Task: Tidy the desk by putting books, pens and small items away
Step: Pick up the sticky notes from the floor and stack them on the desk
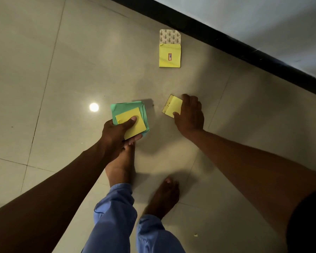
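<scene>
My left hand (117, 131) grips a stack of sticky notes (133, 123) above the tiled floor: a yellow pad lies on top of a larger green pad, and my thumb presses on the yellow one. My right hand (189, 115) reaches down to a small yellow sticky-note pad (172, 107) on the floor, with my thumb and fingers pinching its right edge. Farther away on the floor lies a third yellow pad (169, 55) with its patterned cover flipped open.
The floor is pale glossy tile (62, 70) with a lamp reflection (94, 107). A black skirting strip (244, 52) runs along the wall at the upper right. My bare feet (162, 196) and blue trouser legs (117, 216) stand just below the hands.
</scene>
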Motion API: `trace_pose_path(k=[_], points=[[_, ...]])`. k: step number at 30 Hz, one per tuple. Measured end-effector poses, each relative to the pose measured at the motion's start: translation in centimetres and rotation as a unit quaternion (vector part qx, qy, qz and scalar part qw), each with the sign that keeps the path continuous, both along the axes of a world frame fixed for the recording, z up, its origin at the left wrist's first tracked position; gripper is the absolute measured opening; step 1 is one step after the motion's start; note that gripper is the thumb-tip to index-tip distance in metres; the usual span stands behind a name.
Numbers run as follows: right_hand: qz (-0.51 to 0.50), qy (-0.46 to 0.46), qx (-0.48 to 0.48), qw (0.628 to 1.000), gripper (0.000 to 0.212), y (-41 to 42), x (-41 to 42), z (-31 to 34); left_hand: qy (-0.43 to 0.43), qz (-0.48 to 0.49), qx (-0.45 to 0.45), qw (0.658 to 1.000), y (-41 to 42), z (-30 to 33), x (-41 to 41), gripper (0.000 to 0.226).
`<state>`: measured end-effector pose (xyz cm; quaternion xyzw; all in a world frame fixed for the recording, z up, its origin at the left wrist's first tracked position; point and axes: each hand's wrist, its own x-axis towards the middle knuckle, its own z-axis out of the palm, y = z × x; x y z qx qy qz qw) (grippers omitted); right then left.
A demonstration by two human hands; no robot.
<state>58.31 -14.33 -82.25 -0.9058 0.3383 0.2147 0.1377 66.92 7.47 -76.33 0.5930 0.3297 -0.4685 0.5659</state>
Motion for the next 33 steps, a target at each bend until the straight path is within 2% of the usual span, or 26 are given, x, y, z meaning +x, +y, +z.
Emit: trace_pose_path(k=[4,7,12,14,16,18,20,23,25,29,31,33], points=[[0.065,0.044,-0.028,0.997,0.079,-0.2,-0.6,-1.0,-0.003,0.005,-0.001,1.000,0.3,-0.1,-0.7,0.022],[0.040,0.040,-0.032,0.998,0.080,-0.5,0.0,-1.3,0.008,0.029,0.000,1.000,0.1,-0.2,-0.7,0.020],[-0.048,0.062,0.005,0.997,0.054,0.9,-0.2,-1.2,0.050,0.062,-0.011,0.997,0.8,-0.1,-1.0,0.022],[-0.082,0.042,0.036,0.995,0.036,1.2,-0.7,-1.2,0.067,0.069,-0.012,0.995,0.7,0.1,-1.1,0.022],[-0.138,0.005,0.085,0.987,0.027,1.3,-1.1,-1.3,0.069,0.071,-0.010,0.995,0.5,0.4,-0.9,0.022],[-0.222,-0.053,0.173,0.958,0.023,1.5,-1.4,-0.9,0.061,0.078,-0.004,0.995,0.5,0.4,-0.6,0.024],[-0.318,-0.084,0.274,0.904,0.013,1.9,-1.7,0.4,0.050,0.081,0.011,0.995,0.7,0.4,-0.4,0.025],[-0.417,-0.080,0.409,0.808,0.012,3.0,-1.4,3.0,0.017,0.083,0.051,0.995,0.6,0.4,-0.1,0.023],[-0.438,-0.069,0.465,0.766,0.012,3.8,-0.8,4.4,-0.003,0.094,0.067,0.993,0.4,0.2,0.2,0.025],[-0.414,-0.060,0.549,0.724,0.008,5.8,1.0,6.3,-0.036,0.092,0.067,0.993,0.2,-0.3,0.7,0.025],[-0.398,-0.048,0.570,0.717,0.009,6.8,2.1,6.8,-0.016,0.101,0.064,0.993,0.0,-0.2,1.0,0.020],[-0.393,-0.027,0.574,0.718,0.010,7.5,3.4,7.0,0.024,0.123,0.023,0.992,-0.2,0.2,1.4,0.021]])
